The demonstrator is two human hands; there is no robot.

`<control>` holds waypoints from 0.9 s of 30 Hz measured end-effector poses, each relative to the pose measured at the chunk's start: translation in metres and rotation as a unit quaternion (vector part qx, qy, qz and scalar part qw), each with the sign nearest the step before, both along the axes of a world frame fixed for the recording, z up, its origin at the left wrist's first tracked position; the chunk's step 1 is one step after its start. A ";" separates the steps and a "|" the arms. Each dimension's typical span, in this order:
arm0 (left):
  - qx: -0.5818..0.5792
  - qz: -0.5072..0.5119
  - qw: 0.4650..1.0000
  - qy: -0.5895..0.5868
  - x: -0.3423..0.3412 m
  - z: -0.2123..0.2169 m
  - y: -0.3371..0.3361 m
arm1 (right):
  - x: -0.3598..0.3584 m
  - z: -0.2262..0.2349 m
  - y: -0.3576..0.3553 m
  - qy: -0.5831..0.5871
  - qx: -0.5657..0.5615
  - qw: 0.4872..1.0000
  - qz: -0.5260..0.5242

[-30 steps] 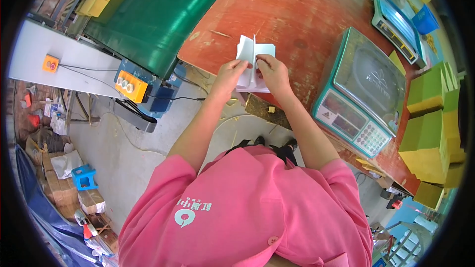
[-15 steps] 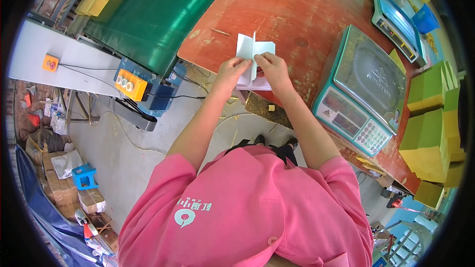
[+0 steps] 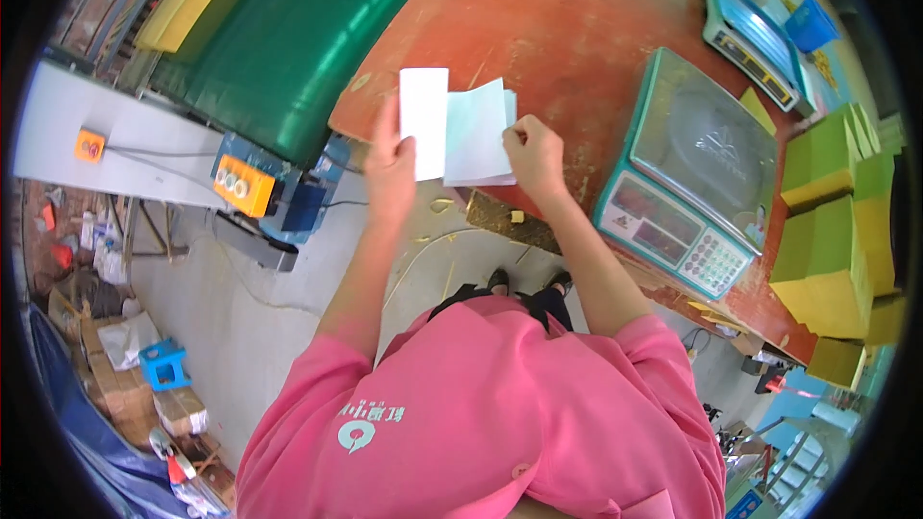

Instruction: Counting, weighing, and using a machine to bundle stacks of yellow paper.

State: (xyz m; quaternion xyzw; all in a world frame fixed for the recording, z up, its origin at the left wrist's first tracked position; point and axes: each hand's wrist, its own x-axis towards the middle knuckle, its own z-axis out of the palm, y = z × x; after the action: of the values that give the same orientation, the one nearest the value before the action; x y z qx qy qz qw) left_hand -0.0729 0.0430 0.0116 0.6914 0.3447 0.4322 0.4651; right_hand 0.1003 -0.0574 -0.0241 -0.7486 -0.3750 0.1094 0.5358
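A person in a pink top stands at the near edge of a reddish-brown desk, both bare forearms reaching forward. The left hand pinches the lower edge of a narrow white paper strip, its fingers closed on the strip and holding it upright above the desk's edge. Just beside it, the right hand grips the right edge of a wider pale sheet of paper, fingers curled shut on it. The strip overlaps the sheet's left side, so the two papers touch. Both are held up over the near rim of the desk, between the hands.

To the right sits a teal weighing scale with a clear-covered pan and a keypad facing the person. Beyond it, at the right edge, stand stacks of yellow-green blocks. Farther back lies a second scale. To the left, past the desk, runs a green conveyor belt with an orange button box below it.
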 end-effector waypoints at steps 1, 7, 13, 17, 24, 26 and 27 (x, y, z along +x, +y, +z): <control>0.007 -0.071 0.997 0.014 -0.003 0.022 0.000 | 0.005 -0.002 -0.008 -0.063 0.026 0.997 -0.025; -0.325 -0.177 0.901 -0.227 -0.068 0.084 -0.022 | -0.039 0.071 -0.073 -0.150 0.127 0.980 0.011; -0.464 -0.423 0.758 -0.175 0.028 0.067 -0.100 | -0.012 0.133 -0.224 -0.010 0.138 0.981 -0.132; -0.459 -0.515 0.721 -0.061 0.087 0.033 -0.178 | -0.003 0.134 -0.302 0.116 0.159 0.967 -0.160; -0.362 -0.569 0.736 0.051 0.184 0.069 -0.319 | 0.016 0.097 -0.426 0.297 0.332 0.862 -0.244; -0.291 -0.621 0.717 0.124 0.199 0.066 -0.354 | 0.026 0.081 -0.466 0.309 0.306 0.875 -0.212; -0.270 -0.635 0.710 0.138 0.208 0.062 -0.371 | 0.034 0.075 -0.484 0.281 0.275 0.888 -0.238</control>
State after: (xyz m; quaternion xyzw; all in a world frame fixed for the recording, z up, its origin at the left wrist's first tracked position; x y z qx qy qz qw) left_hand 0.1350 -0.3280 0.0734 0.6441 -0.0129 -0.1771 0.7441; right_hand 0.1345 -0.5415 0.0512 -0.5757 -0.0343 0.0772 0.8133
